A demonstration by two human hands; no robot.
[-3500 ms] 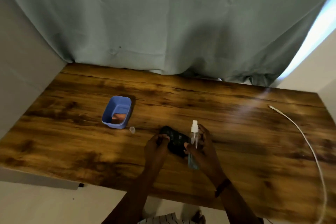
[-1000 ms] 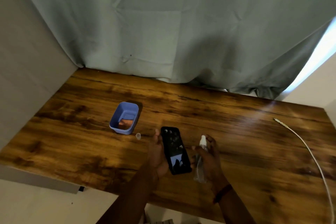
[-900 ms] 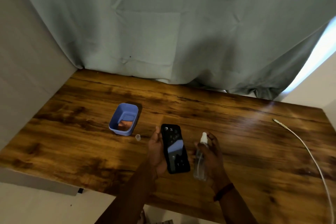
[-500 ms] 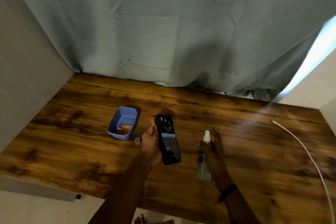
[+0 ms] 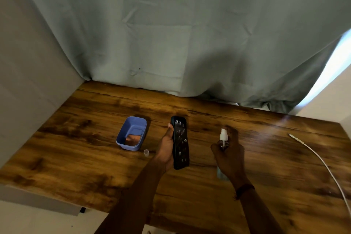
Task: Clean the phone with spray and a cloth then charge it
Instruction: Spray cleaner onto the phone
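No brand names or readable writing anywhere that I can make out, the phone (image 5: 180, 142) is just a plain black slab with droplets beaded all over its face, and the little clear spray bottle (image 5: 223, 145) has a white pump top and no label I can see. The left hand (image 5: 165, 148) cradles the phone along its left edge, fingers tucked behind it and thumb up the side, holding it just above the table (image 5: 76, 157). The right hand (image 5: 228, 156) is wrapped around the bottle, upright, a bit to the right of the phone and not touching it. Left of the phone sits a blue plastic tub (image 5: 132, 133) with something orange-ish (image 5: 133, 139) inside, can't tell if that's the cloth. A tiny clear cap (image 5: 146, 152) lies just beside the tub. Over on the right a white charging cable (image 5: 322, 165) snakes across the wood with its plug end free, well apart from the phone. Surface is dark rustic wood grain, kinda glossy. Behind it hangs a grey-green curtain (image 5: 171, 34), plain pale wall (image 5: 28, 81) on the left, daylight leaking in at the right edge.
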